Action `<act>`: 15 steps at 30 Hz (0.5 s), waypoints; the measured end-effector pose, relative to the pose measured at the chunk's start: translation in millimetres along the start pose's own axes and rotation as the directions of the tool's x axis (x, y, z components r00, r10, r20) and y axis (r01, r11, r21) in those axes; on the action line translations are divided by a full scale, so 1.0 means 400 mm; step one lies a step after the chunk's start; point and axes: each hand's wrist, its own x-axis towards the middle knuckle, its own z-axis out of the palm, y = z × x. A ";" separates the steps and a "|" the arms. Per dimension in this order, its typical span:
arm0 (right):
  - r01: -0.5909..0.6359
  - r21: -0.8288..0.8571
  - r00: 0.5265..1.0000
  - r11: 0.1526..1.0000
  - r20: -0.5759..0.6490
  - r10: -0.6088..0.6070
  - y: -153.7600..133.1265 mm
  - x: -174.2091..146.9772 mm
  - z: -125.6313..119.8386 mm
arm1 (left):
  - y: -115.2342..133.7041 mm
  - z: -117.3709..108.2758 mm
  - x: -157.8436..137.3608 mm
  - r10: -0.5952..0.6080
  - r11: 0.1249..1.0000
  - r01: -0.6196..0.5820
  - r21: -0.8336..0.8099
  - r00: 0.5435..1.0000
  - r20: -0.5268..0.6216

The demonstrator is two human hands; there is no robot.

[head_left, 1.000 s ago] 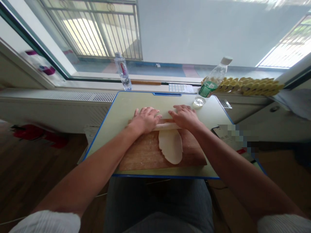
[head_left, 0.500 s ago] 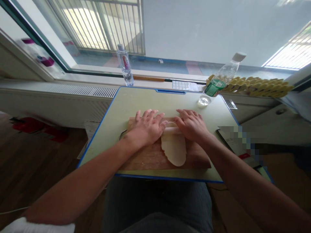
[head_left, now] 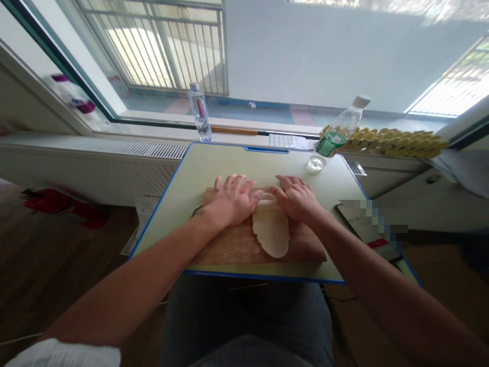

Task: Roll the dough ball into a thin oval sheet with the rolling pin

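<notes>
A flat, oblong sheet of dough (head_left: 272,232) lies on a wooden board (head_left: 244,250), its long side running toward me. Across its far part lies a pale rolling pin (head_left: 267,203); only its middle shows, the ends being covered by my hands. My left hand (head_left: 235,199) rests palm down over the pin's left end, fingers stretched out and spread. Over the right end lies my right hand (head_left: 296,196), also flat with its fingers extended. Both thumbs point inward along the pin. Neither hand is wrapped round it.
The board sits on a pale table with a blue rim (head_left: 267,149). A bottle with a green label (head_left: 331,142) stands at the table's back right, another clear bottle (head_left: 200,112) behind its back left edge. A dark-edged flat object (head_left: 362,229), partly pixelated, lies at right.
The camera view has shifted slightly. My hands remain flat on the rolling pin at the far part of the dough, with little visible movement along the board.
</notes>
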 end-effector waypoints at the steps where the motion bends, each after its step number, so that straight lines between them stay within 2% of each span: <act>1: -0.005 0.011 1.000 1.000 -0.015 0.005 -0.004 -0.032 0.003 | 0.011 0.001 -0.028 0.008 1.000 -0.008 0.017 1.000 -0.011; 4: -0.001 0.013 0.996 1.000 -0.092 0.003 -0.013 -0.112 0.013 | 0.033 0.008 -0.096 0.033 0.999 -0.032 0.039 0.999 -0.025; 7: -0.004 -0.002 0.992 1.000 -0.123 0.004 -0.017 -0.125 0.018 | 0.032 0.015 -0.106 0.040 0.999 -0.039 0.032 0.999 -0.029; 12: -0.088 0.075 0.995 0.993 -0.039 0.091 -0.008 0.002 0.010 | -0.006 0.012 0.011 0.039 0.999 -0.038 0.017 0.998 -0.054; 15: -0.123 0.072 0.992 0.990 0.036 0.121 0.001 0.082 -0.001 | -0.031 0.005 0.093 0.030 1.000 -0.030 -0.006 0.999 -0.017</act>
